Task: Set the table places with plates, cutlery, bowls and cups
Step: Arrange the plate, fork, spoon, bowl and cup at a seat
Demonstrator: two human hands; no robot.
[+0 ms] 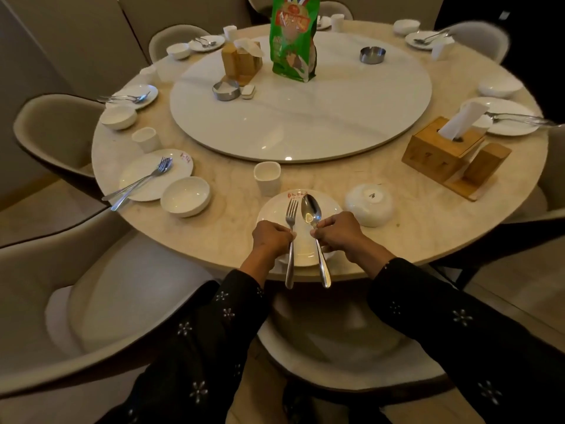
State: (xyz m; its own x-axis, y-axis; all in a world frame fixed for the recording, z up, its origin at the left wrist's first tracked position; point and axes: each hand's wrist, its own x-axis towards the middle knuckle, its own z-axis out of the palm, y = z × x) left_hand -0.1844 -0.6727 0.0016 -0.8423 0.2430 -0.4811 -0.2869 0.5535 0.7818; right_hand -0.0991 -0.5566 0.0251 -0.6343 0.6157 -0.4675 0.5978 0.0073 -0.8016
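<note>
Over the near plate (301, 240), left hand (270, 235) pinched the fork (290, 237) and right hand (339, 232) pinched the spoon (315, 228), tips forward, handles past the table (428, 215) edge, likely lining them up side by side.

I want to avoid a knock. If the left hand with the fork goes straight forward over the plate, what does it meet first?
The left hand holds the fork pointing away over the plate. Straight on, the first thing is probably the white cup just beyond the plate's far rim, slightly left; depth is uncertain.

White plate (327, 209), red mark; silver fork (290, 215), spoon (311, 211); green bag (293, 38).
</note>
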